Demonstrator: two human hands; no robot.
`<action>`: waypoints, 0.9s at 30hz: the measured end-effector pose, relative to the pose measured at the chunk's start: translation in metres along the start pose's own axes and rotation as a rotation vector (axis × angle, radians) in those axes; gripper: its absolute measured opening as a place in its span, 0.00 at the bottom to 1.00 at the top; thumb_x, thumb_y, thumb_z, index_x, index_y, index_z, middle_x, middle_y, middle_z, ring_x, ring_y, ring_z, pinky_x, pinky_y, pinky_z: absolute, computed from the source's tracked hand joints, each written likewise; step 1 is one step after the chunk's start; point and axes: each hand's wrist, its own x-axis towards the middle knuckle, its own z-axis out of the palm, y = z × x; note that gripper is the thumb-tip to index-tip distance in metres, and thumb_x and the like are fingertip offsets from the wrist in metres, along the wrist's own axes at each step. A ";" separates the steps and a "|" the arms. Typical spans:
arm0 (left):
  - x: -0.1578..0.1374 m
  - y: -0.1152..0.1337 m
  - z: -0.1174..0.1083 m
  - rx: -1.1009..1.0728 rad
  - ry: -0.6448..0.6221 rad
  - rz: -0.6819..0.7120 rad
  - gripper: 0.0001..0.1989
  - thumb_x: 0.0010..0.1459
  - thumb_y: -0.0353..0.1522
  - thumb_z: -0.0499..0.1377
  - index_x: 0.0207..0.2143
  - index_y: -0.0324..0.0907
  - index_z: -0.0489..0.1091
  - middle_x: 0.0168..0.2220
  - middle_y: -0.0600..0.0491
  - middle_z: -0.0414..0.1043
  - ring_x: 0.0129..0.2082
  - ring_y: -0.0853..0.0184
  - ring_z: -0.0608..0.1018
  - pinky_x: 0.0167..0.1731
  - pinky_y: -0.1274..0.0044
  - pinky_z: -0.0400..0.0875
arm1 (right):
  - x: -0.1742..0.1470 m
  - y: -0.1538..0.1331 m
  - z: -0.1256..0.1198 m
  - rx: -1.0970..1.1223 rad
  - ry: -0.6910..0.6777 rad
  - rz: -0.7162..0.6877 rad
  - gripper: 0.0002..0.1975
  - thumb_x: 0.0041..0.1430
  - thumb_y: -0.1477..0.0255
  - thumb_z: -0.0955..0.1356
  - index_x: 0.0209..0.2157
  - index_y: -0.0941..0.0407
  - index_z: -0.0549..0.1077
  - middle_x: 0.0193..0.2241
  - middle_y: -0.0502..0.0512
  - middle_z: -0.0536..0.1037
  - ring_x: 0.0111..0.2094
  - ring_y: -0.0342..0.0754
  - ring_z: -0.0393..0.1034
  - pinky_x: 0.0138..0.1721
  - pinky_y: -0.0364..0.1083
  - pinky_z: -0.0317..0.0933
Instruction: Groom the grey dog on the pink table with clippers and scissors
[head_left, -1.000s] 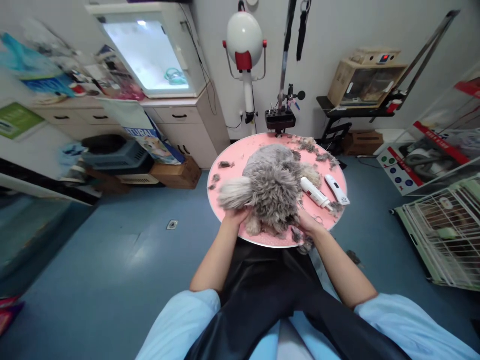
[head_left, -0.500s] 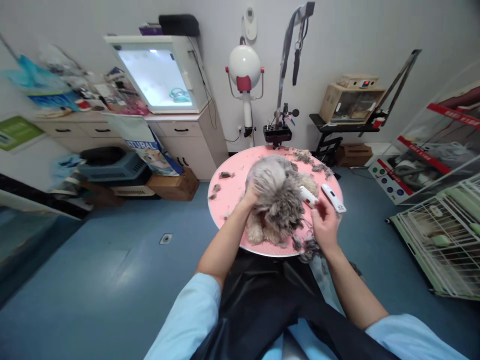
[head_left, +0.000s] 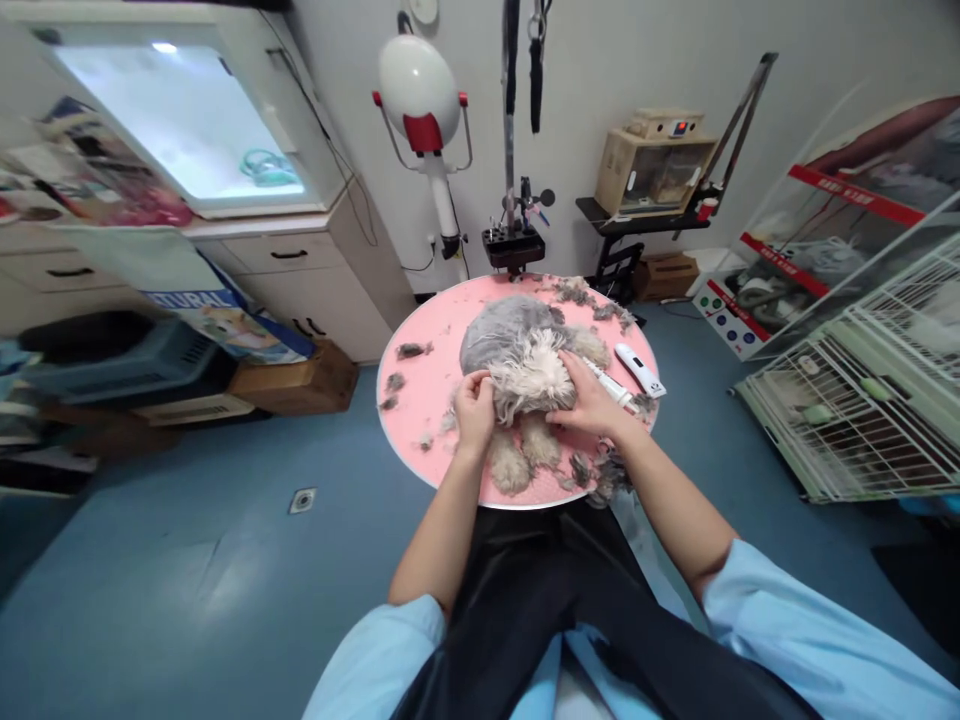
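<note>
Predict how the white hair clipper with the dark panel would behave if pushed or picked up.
The white hair clipper would probably stay stiff when lifted, since its casing looks hard. Being long and lying flat, it seems likelier to slide than roll. Pushed outward, it might fall, as it lies near the pink table's edge.

Dog's (head_left: pixel 532 372) face hidden, left hand's (head_left: pixel 476 408) fingertips partly lost in pale fur, white tube (head_left: pixel 613 387) near the worktop's (head_left: pixel 431 335) right edge half covered by the right hand (head_left: pixel 592 402), clipper (head_left: pixel 636 364) logo too small to read, pole (head_left: pixel 509 150) cut off by the top edge, 2 blue sleeves (head_left: pixel 795 610) cropped below.
</note>
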 end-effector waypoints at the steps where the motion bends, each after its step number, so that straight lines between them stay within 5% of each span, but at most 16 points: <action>1: -0.005 0.000 0.001 0.042 -0.037 0.042 0.11 0.51 0.35 0.62 0.37 0.40 0.71 0.32 0.53 0.75 0.30 0.69 0.76 0.33 0.78 0.71 | -0.001 0.002 -0.003 0.022 -0.027 -0.010 0.57 0.45 0.57 0.77 0.70 0.53 0.46 0.69 0.67 0.50 0.70 0.65 0.44 0.68 0.65 0.42; 5: -0.014 0.001 0.000 0.150 -0.227 0.153 0.13 0.47 0.34 0.65 0.37 0.40 0.73 0.34 0.53 0.77 0.35 0.66 0.78 0.38 0.76 0.72 | 0.009 0.005 -0.015 0.117 -0.120 -0.002 0.49 0.52 0.50 0.71 0.69 0.53 0.51 0.69 0.65 0.53 0.69 0.63 0.48 0.68 0.63 0.44; 9: -0.011 -0.003 -0.007 -0.043 0.019 0.063 0.09 0.51 0.37 0.61 0.33 0.41 0.70 0.29 0.55 0.73 0.27 0.71 0.74 0.31 0.79 0.70 | 0.024 0.009 -0.011 0.163 -0.044 0.092 0.35 0.63 0.51 0.62 0.65 0.56 0.61 0.64 0.65 0.64 0.65 0.58 0.58 0.67 0.60 0.48; 11: -0.011 -0.003 -0.006 -0.116 0.039 0.020 0.12 0.55 0.40 0.58 0.33 0.40 0.70 0.29 0.55 0.73 0.27 0.71 0.74 0.30 0.79 0.69 | 0.030 0.011 -0.005 0.186 0.016 0.128 0.32 0.64 0.51 0.61 0.63 0.55 0.65 0.62 0.63 0.68 0.64 0.57 0.61 0.66 0.59 0.50; 16: -0.012 0.004 0.017 0.062 -0.178 0.087 0.14 0.52 0.40 0.64 0.37 0.39 0.73 0.35 0.51 0.77 0.36 0.66 0.77 0.40 0.75 0.71 | 0.038 0.010 -0.001 0.249 0.071 0.150 0.29 0.64 0.52 0.62 0.59 0.54 0.69 0.59 0.61 0.72 0.61 0.58 0.64 0.64 0.61 0.53; 20: 0.000 0.010 0.030 0.140 -0.258 0.190 0.17 0.58 0.44 0.58 0.28 0.40 0.71 0.26 0.54 0.72 0.28 0.68 0.73 0.32 0.77 0.68 | 0.039 0.006 -0.003 0.286 0.066 0.132 0.26 0.66 0.54 0.60 0.57 0.54 0.71 0.56 0.59 0.75 0.58 0.58 0.68 0.62 0.60 0.57; 23: 0.009 0.017 0.035 0.183 -0.295 0.304 0.19 0.60 0.45 0.56 0.24 0.41 0.68 0.25 0.55 0.69 0.28 0.70 0.71 0.32 0.78 0.67 | 0.033 -0.002 -0.004 0.160 0.236 0.169 0.28 0.63 0.56 0.63 0.60 0.56 0.68 0.61 0.63 0.69 0.63 0.62 0.60 0.64 0.63 0.52; 25: 0.014 0.022 0.039 0.193 -0.392 0.328 0.21 0.60 0.46 0.57 0.22 0.41 0.66 0.23 0.55 0.67 0.26 0.70 0.70 0.30 0.78 0.66 | 0.027 -0.008 -0.003 0.086 0.340 0.102 0.29 0.60 0.60 0.67 0.61 0.55 0.67 0.65 0.63 0.62 0.67 0.62 0.53 0.66 0.64 0.48; 27: 0.023 0.025 0.042 0.170 -0.491 0.303 0.22 0.59 0.47 0.57 0.21 0.40 0.67 0.21 0.55 0.67 0.24 0.70 0.69 0.28 0.78 0.66 | 0.023 -0.010 0.000 0.129 0.313 -0.002 0.23 0.58 0.62 0.68 0.55 0.53 0.72 0.63 0.61 0.65 0.65 0.60 0.57 0.65 0.60 0.52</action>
